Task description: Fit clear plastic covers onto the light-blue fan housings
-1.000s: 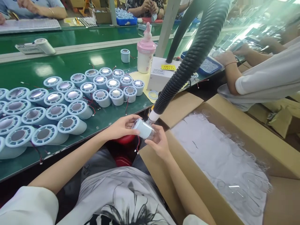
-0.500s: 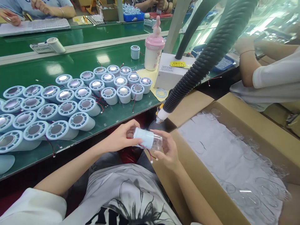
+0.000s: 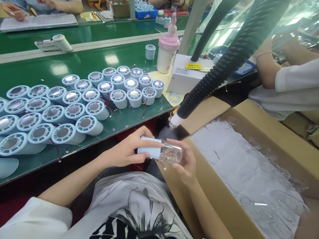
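Green table [image 3: 129, 129], rows of blue cylinders [image 3: 86, 123] on it; open box [image 3: 249, 196] beside, black hose [image 3: 211, 81] above. Clear cup [image 3: 174, 153] now further off the blue part [image 3: 149, 151] than before. Left hand [image 3: 127, 149] clamped on blue part, right hand [image 3: 186, 162] on cup, both over the lap.

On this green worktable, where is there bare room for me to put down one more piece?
The green table top is bare between the back row of blue cylinders and the pale rail, left of the lone cylinder. Another bare strip lies beyond the rail. The near left is crowded: cylinders stand close, with wires among them.
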